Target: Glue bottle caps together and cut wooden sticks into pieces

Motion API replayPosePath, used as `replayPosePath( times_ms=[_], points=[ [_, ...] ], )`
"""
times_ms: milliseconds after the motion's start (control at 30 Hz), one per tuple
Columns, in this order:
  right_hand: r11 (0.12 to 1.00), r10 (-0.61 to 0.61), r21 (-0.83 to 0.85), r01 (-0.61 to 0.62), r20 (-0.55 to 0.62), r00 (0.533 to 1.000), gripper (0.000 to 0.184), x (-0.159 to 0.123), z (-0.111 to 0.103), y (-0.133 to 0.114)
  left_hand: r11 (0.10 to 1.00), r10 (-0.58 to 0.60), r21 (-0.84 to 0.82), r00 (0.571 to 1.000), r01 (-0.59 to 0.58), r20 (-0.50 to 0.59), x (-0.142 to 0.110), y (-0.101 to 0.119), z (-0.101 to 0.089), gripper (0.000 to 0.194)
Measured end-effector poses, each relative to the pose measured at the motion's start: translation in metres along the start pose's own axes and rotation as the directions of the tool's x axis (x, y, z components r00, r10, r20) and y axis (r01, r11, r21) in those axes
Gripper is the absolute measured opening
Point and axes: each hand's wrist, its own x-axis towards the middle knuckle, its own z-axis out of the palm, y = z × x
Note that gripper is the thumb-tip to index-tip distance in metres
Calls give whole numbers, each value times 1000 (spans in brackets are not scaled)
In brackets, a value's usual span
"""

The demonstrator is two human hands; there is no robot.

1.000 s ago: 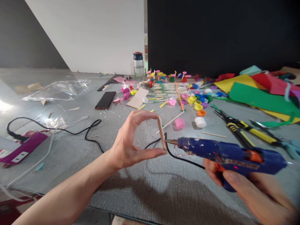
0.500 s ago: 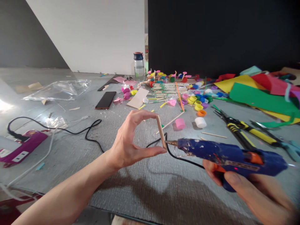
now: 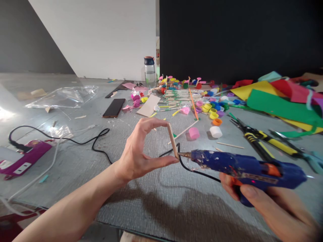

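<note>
Between the thumb and fingertips of my left hand (image 3: 136,151), a short flat wooden stick (image 3: 173,140) is pinched by its two ends, above the table. My right hand (image 3: 264,205) grips a blue hot glue gun (image 3: 234,164) by its handle, fingers around the orange trigger. A small red light shows on the gun's side. Its metal nozzle points left and is at the stick's lower end, close to my left thumb; whether it touches cannot be told. Just beyond the stick lie a pink bottle cap (image 3: 193,133) and a white bottle cap (image 3: 216,131).
Pliers (image 3: 257,137) with black-yellow handles lie right, before coloured felt sheets (image 3: 280,104). Several caps and sticks spread toward a water bottle (image 3: 149,72). A phone (image 3: 114,108) rests left of them. A purple power strip (image 3: 27,158) and black cord (image 3: 93,143) occupy the left.
The stick has tilted very slightly, its top edging left. The glue gun's body has shifted a touch left, with its nozzle still at the stick's lower end. Both grips stay the same.
</note>
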Motion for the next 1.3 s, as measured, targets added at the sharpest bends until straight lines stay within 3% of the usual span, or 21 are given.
replayPosePath(
  times_ms=[333,733,933,1033,1300],
  points=[
    [1000,27,-9,-28,-118,993,21,-2,11,-5,1000,-12,9,1000,12,-10,-1,0,0,89],
    [998,51,43,-52,19,999,19,5,-3,-1,998,-18,54,999,20,-49,1,1,1,83],
    [999,41,30,-38,-117,992,19,-2,12,-10,998,-19,52,998,22,-55,0,0,2,83],
    [999,39,39,-34,-127,991,19,-3,13,-10,998,-17,64,998,21,-58,1,0,2,82],
    [993,97,73,-97,9,995,22,4,-5,2,998,-17,54,998,20,-60,1,1,0,84]
  ],
)
